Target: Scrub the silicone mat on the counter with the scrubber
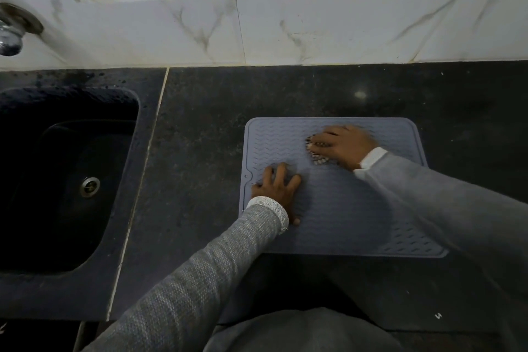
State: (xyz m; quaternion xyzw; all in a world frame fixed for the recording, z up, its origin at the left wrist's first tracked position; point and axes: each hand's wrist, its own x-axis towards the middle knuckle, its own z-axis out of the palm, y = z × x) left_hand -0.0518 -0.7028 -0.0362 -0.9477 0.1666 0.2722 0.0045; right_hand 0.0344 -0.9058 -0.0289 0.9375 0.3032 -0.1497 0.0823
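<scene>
1. Far left: tap (11, 34) on the marble-tiled wall, above a dark sink (68, 180) let into the table (200, 123). Drain visible in the basin; both idle, well apart from the work.
2. Silicone mat (328, 208), grey-blue with ridged chevron pattern and raised rim, lies flat on the dark table, right of the sink, near the person's edge. Probably set there for a firm flat backing while scrubbing.
3. Left hand (277, 188) rests on the mat's left part, fingers spread and fairly straight, pressing down, holding nothing. Judged purpose: pins the mat so it does not slide under the strokes.
4. Scrubber (317, 156), speckled and partly hidden, sits under the right hand, touching the mat's far middle.
5. Right hand (343, 146) lies over the scrubber, fingers curled over it, pressing it onto the ridges. Hand edge blurred, suggesting a stroke in progress.
6. Grey knit sleeves cover both arms to the wrist.
7. Judgement: scrubbing under way on the far portion; near right area seemingly yet to cover.
</scene>
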